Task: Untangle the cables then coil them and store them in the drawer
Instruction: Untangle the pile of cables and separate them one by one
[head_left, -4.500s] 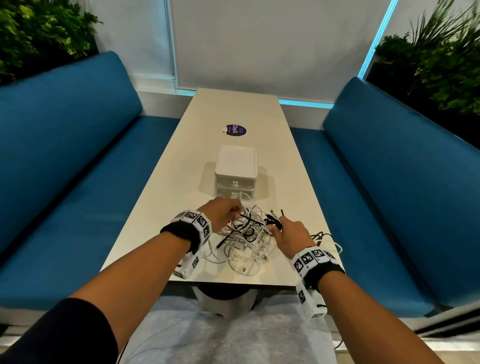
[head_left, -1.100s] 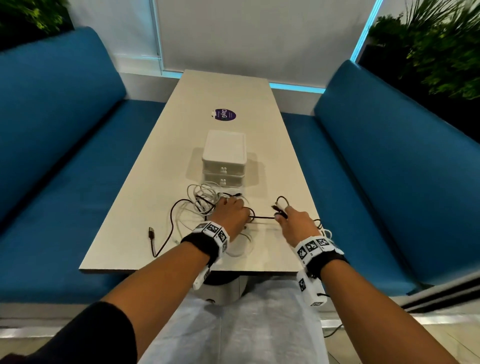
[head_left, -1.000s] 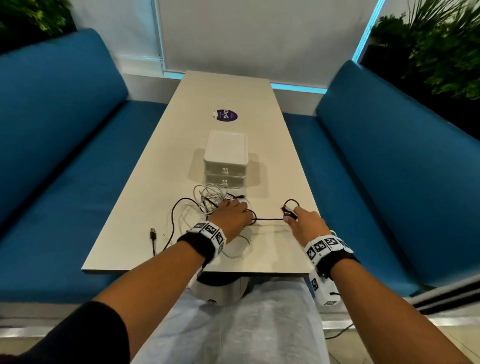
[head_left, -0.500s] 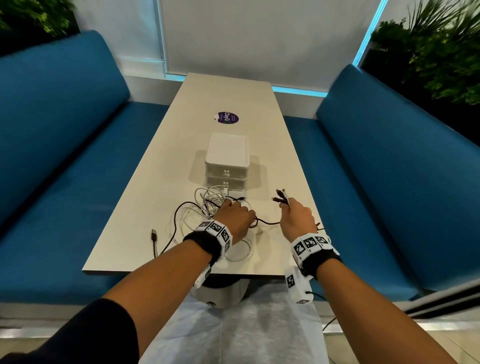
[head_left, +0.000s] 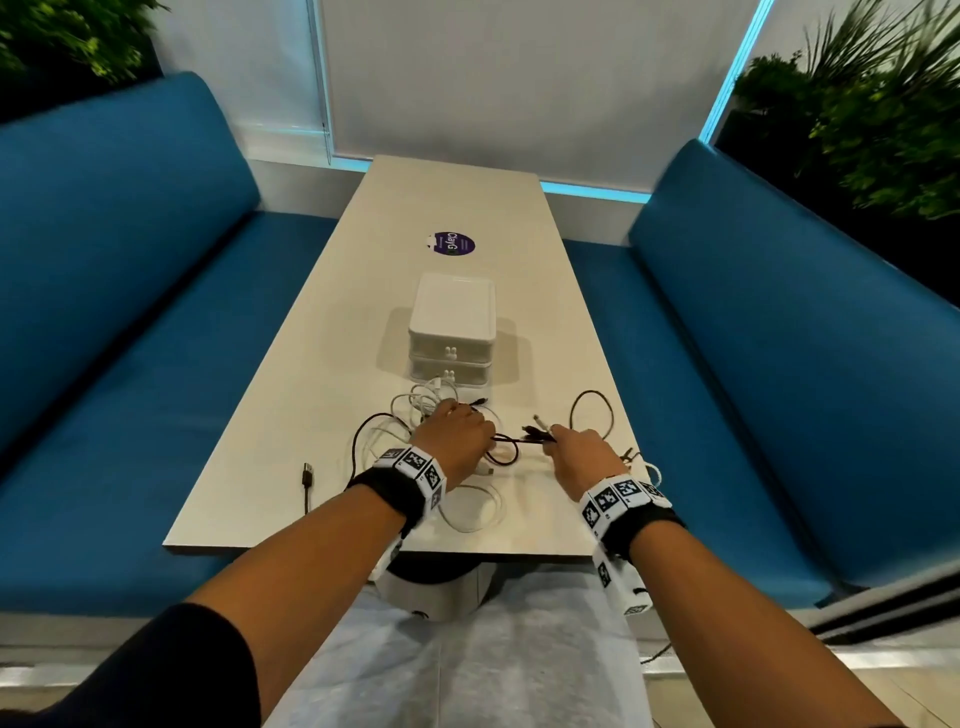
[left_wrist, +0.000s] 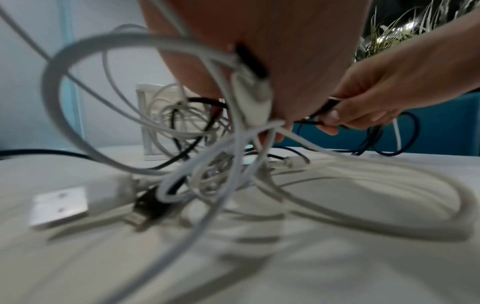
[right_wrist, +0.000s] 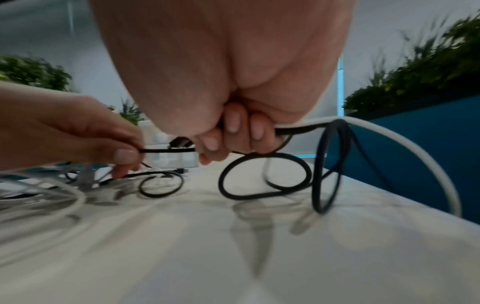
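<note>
My left hand (head_left: 460, 435) pinches the black cable (right_wrist: 166, 150) between thumb and finger, just above the white cables (head_left: 415, 410) tangled on the tabletop (head_left: 291, 415). My right hand (head_left: 582, 457) has its grip closed around the same black cable, with 1 white cable (right_wrist: 389, 131) leaving it too. The drawer box (head_left: 451, 332) stands just behind the tangle, its 2 drawers closed.

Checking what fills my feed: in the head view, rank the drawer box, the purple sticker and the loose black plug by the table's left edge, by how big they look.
1. Drawer box, clearly largest.
2. Purple sticker, though it lies farther from the camera, so its true size is unsure.
3. Black plug, smallest, despite lying nearest.
</note>
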